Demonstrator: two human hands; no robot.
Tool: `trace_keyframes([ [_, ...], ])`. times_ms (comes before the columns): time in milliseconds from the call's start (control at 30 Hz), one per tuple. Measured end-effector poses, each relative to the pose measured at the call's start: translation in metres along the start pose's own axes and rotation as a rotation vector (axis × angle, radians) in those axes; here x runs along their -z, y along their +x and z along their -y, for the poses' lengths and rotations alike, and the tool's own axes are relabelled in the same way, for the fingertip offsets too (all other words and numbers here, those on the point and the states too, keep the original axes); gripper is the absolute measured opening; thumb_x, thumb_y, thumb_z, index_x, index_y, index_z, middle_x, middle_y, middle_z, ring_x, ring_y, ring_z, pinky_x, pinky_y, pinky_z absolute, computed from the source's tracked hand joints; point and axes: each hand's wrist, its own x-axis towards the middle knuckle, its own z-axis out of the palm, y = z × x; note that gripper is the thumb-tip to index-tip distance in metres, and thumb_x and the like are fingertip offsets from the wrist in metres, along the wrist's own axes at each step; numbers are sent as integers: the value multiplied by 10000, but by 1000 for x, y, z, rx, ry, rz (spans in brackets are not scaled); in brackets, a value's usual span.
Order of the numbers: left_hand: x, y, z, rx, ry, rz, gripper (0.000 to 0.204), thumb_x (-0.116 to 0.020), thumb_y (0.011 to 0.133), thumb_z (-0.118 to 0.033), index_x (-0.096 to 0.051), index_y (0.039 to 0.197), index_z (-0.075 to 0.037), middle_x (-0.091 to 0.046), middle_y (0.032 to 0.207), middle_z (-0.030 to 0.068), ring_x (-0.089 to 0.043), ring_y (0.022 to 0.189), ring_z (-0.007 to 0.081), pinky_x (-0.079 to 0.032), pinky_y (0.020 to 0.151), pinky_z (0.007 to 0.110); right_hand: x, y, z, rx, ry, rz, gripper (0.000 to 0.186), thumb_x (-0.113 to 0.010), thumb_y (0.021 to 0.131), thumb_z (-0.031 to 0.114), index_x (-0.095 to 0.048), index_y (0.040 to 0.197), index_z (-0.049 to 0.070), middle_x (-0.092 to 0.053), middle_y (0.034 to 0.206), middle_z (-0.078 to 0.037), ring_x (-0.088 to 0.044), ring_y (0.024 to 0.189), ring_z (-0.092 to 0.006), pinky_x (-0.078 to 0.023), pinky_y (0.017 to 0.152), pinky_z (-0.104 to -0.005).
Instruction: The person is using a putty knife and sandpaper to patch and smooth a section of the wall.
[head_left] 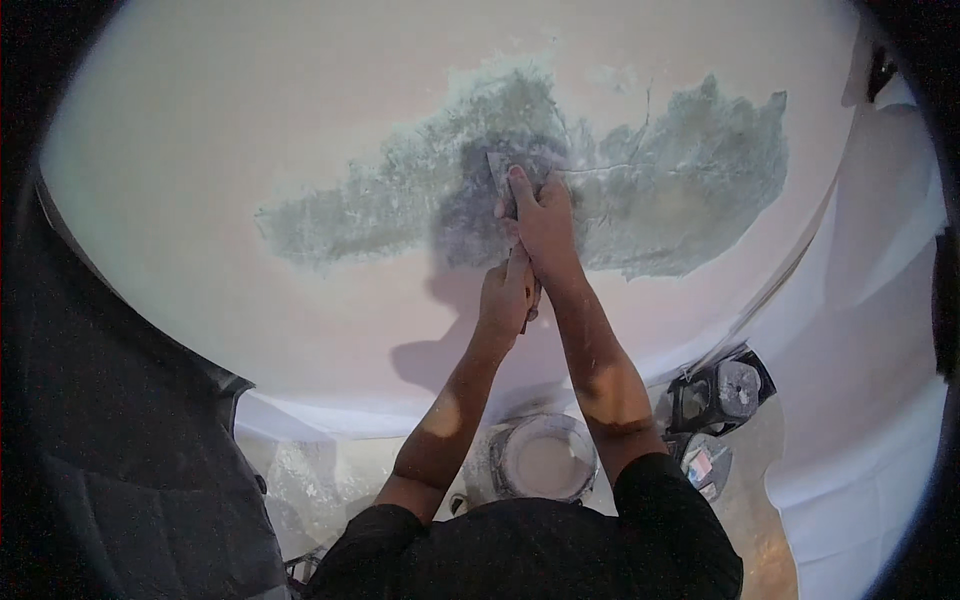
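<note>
A pale pinkish surface [260,110] carries an irregular grey-green patch of rough filler [680,190], with a thin crack line near its middle. A flat scraper blade [497,163] lies against the patch, in shadow. My left hand [507,295] is closed around the scraper's handle, below the blade. Higher up, my right hand [540,220] grips and presses the blade area with bent fingers, just above the left hand; some of the tool is hidden behind both hands.
Below the surface stand a round bucket [548,460] of pale material, black stool-like items [708,400] and a tray with small items [705,470] on a splattered floor [320,480]. Dark sheeting [120,420] hangs at left, white sheeting [850,380] at right.
</note>
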Motion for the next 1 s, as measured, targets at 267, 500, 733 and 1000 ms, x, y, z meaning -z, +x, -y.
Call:
trace_keyframes([
  [267, -13, -7, -4, 39, 8, 7, 623, -357, 1002, -544, -429, 579, -92, -404, 482, 26, -365, 377, 113, -292, 357, 283, 9, 1, 4, 15, -203, -88, 303, -616, 946, 268, -509, 825, 11, -589, 602, -70, -522, 447, -116, -380, 370, -256],
  [500, -21, 1, -2, 59, -75, -45, 649, -362, 986, -581, -429, 570, -88, -396, 481, 24, -373, 382, 125, -303, 359, 289, 14, 1, 12, -159, -99, -3, 293, -580, 965, 279, -527, 839, 20, -596, 605, -67, -504, 430, -116, -386, 382, -269],
  [733, -42, 2, 16, 61, -26, -6, 649, -380, 988, -565, -405, 545, -91, -391, 466, 41, -380, 373, 141, -315, 361, 298, 49, 9, -13, -52, -137, 0, 375, -559, 973, 290, -526, 821, -51, -593, 679, -135, -636, 532, -185, -497, 431, -320],
  [1000, -49, 0, 6, 109, -52, -28, 662, -382, 988, -559, -379, 516, -95, -377, 457, 53, -349, 363, 152, -293, 365, 311, 54, 28, -46, 95, -307, -73, 386, -569, 967, 279, -497, 764, -41, -596, 673, -147, -635, 503, -201, -515, 425, -316],
])
